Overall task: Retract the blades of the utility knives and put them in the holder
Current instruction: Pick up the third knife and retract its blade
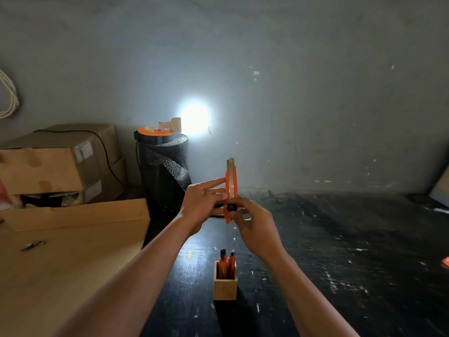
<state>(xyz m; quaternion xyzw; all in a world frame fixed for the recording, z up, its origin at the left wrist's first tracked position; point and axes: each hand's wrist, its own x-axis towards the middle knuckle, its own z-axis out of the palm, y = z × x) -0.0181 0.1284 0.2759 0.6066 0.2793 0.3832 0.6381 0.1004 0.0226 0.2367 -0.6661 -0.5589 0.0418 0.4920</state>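
Two of my hands are gripping one orange utility knife (230, 190) upright at the frame's centre: my left hand (201, 203) is pinching its body, my right hand (255, 227) is clasping the lower end by the black slider. Below, the wooden holder (225, 285) is carrying two more knives (227, 263) on the black table (340, 263).

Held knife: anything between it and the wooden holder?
Nothing visible blocks the way. The orange utility knife is held upright in both hands above the wooden holder. Two knives already stand inside; free room unclear.
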